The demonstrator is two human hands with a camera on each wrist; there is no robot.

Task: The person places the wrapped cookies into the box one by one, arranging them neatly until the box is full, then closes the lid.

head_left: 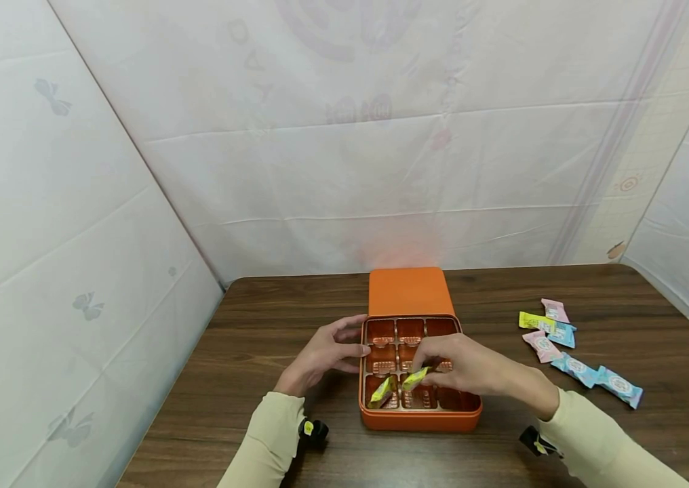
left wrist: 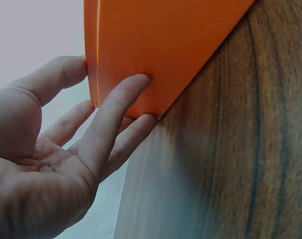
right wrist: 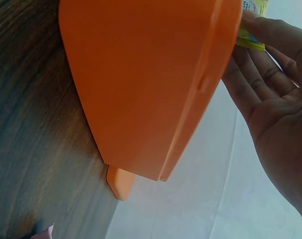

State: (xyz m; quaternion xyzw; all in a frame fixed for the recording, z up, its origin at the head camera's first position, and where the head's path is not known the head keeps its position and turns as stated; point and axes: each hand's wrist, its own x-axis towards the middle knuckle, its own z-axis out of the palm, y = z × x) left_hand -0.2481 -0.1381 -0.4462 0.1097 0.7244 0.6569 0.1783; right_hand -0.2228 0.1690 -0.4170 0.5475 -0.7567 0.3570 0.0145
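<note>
Under right hand (head_left: pixel 473 369) fingertips: yellow candy packet (head_left: pixel 416 378), pinched over front-row middle compartment of orange box (head_left: pixel 418 420). Just left of those fingers: second yellow packet (head_left: pixel 382 392), tilted in front-left compartment. Left hand (head_left: pixel 323 352) against box's left wall, fingers (left wrist: pixel 116 107) straight, slightly spread, tips pressing orange side; thumb apart. Beyond fingers: orange lid (head_left: pixel 408 291) touching box's far edge. Well right of right hand: loose pink, blue, yellow packets (head_left: pixel 567 349) on wooden table (head_left: pixel 247 379).
</note>
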